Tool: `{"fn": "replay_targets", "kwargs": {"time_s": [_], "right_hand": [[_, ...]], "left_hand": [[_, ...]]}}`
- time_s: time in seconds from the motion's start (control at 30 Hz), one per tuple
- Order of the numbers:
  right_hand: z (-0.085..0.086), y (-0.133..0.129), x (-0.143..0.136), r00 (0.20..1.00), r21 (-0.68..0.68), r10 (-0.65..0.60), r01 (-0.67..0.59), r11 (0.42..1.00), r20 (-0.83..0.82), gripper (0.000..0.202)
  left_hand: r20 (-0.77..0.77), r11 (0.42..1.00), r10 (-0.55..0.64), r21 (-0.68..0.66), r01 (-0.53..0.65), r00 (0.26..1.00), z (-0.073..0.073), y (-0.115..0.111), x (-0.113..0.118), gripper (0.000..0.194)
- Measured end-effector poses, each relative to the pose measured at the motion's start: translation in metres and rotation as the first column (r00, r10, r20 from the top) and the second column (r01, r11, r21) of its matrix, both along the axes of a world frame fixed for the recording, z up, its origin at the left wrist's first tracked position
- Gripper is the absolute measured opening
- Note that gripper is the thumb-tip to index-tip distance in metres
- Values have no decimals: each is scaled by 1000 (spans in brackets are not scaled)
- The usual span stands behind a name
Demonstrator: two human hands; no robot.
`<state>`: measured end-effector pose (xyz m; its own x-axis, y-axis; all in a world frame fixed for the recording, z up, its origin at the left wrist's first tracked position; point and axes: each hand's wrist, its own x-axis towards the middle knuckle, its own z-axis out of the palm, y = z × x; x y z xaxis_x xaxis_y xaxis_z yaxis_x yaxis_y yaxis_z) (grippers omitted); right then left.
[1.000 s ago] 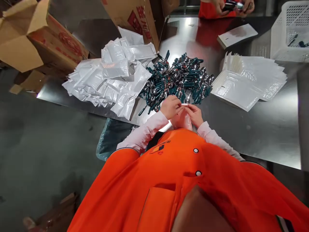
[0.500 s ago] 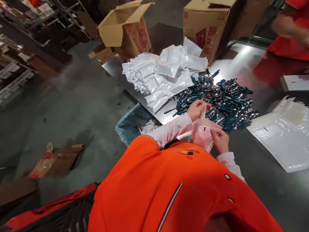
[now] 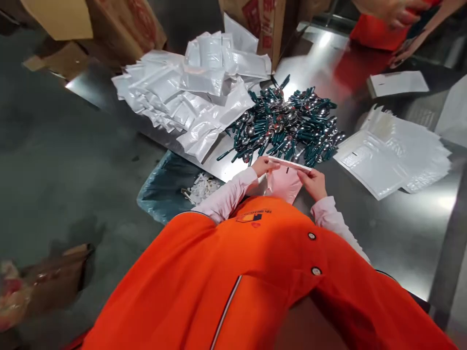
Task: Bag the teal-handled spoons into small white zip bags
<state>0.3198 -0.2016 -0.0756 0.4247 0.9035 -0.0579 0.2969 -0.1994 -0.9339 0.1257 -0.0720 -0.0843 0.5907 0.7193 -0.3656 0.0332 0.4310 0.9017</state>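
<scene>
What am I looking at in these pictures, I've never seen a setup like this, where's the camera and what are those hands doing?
There's no machine here: one person works with bare hands, and every picture comes from a single camera worn on their head, looking forward and down. That's why the orange top fills the lower part.

The left hand and right hand hold a pouch by its top edge, close to the body.

On the metal table, from left to right, lie plump white packets, a heap of shiny utensils with dark green handles, and fanned-out flat white pouches. A lined bin with white scraps sits by the near edge. Across the table, another person is partly visible.
</scene>
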Motion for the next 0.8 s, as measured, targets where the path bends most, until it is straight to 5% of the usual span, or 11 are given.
{"fn": "replay_targets", "kwargs": {"time_s": [0.17,0.33,0.5,0.63,0.73,0.8], "right_hand": [[6,4,27,997,10,75,-75,997,-19,29],[7,8,42,976,-24,164,-169,985,-141,23],[-4,13,25,989,-44,-38,32,999,-144,49],[-12,15,8,930,-39,-90,81,996,-358,63],[-18,16,-2,839,-80,-94,60,995,-535,57],[-21,17,-8,851,-122,-150,102,987,-504,56]], "left_hand": [[18,997,-49,-63,51,999,-8,14,0,24],[52,978,-190,92,185,980,-14,23,-2,20],[14,971,-48,233,43,999,-15,15,9,44],[141,993,115,24,-120,983,-24,-2,17,77],[124,985,76,-163,-56,989,-33,-26,15,70],[7,971,-34,-238,35,999,-37,-45,12,58]]}}
